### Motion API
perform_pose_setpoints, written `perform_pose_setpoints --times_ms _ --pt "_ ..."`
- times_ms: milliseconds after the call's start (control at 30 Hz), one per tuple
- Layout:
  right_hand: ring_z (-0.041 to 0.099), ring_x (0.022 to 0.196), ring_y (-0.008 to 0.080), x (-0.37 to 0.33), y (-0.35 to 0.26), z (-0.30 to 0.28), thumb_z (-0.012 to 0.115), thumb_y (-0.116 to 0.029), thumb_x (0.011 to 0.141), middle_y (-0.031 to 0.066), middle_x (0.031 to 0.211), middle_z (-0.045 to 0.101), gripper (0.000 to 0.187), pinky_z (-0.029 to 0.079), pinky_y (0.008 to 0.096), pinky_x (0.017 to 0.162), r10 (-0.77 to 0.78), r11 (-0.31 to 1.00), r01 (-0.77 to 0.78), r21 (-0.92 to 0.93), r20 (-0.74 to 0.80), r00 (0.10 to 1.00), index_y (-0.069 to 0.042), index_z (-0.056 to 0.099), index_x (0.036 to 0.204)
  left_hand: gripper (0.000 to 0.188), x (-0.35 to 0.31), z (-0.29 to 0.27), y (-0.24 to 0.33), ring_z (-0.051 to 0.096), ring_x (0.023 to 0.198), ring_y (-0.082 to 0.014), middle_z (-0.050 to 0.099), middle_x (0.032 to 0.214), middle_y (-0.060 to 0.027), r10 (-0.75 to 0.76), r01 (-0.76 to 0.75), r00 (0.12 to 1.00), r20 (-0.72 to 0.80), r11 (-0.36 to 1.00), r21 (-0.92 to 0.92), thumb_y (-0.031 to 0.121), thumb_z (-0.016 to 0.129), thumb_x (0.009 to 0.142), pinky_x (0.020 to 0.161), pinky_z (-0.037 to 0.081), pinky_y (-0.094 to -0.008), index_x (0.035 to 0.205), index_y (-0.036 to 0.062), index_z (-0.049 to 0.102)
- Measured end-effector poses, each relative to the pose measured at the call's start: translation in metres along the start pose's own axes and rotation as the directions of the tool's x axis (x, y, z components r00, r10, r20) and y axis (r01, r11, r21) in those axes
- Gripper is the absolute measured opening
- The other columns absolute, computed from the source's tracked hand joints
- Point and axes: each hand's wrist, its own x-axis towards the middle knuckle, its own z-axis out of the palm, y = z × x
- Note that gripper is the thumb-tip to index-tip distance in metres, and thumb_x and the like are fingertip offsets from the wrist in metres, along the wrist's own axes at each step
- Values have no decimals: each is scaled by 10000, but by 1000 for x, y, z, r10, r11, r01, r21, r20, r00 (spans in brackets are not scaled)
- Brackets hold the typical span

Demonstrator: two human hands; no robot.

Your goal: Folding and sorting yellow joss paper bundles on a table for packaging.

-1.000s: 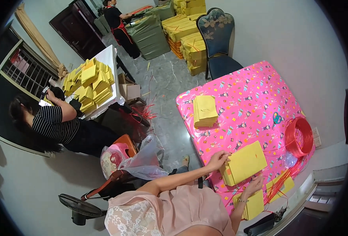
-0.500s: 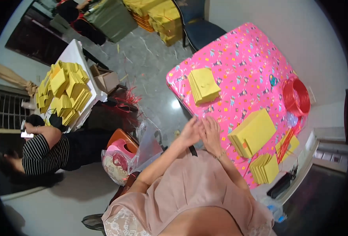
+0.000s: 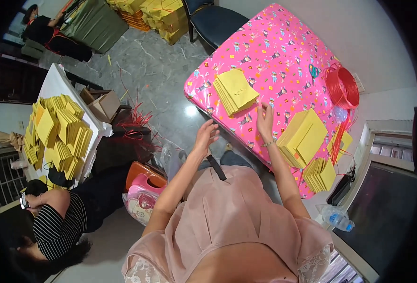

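Observation:
My left hand [image 3: 206, 136] hangs open in the air just off the near edge of the pink patterned table [image 3: 274, 52], holding nothing. My right hand [image 3: 265, 119] rests over the table top, fingers loosely apart and empty, between two piles of yellow paper. One fanned yellow stack [image 3: 235, 90] lies to its upper left, a larger yellow stack [image 3: 303, 137] just to its right. A smaller yellow bundle [image 3: 320, 173] sits nearer the table corner.
A coil of red string [image 3: 342, 87] and small scissors [image 3: 313, 71] lie at the table's far side. A dark chair [image 3: 218, 21] stands behind. On the left, a person in a striped top [image 3: 57, 221] sits by a white table heaped with yellow sheets [image 3: 60, 134]. A water bottle [image 3: 335, 218] lies lower right.
The view has swung, bringing the table closer. My hands, close together at the table edge before, have parted: the right reached onto the table, the left stayed off the edge.

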Motion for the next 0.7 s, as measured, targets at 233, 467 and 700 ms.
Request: perform_pose_setpoints --times_ms 233,467,700 --pt "510 1078 301 72 37 21 486 -349 929 209 1133 520 464 413 374 906 147 989 -147 -6 106 983 46 489 1172 883 72 39 17 539 956 -230 469 1175 -170 -69 79 996 -51 970 232 470 638 809 739 488 -368 1433 69 160" --pt "543 1002 197 79 30 32 586 -343 884 134 1088 584 529 433 314 861 307 893 -408 192 405 861 39 480 1234 908 119 54 1 539 1062 -248 461 1262 -191 21 -5 998 -55 962 273 499 704 745 812 489 -373 1355 -30 288" --pt "509 797 77 59 46 37 619 -299 872 2 882 524 572 433 221 611 270 836 -478 269 556 786 -82 400 1354 598 123 61 -5 583 957 -159 590 1114 -94 66 -69 998 22 963 259 359 696 804 767 487 -290 1240 8 483"
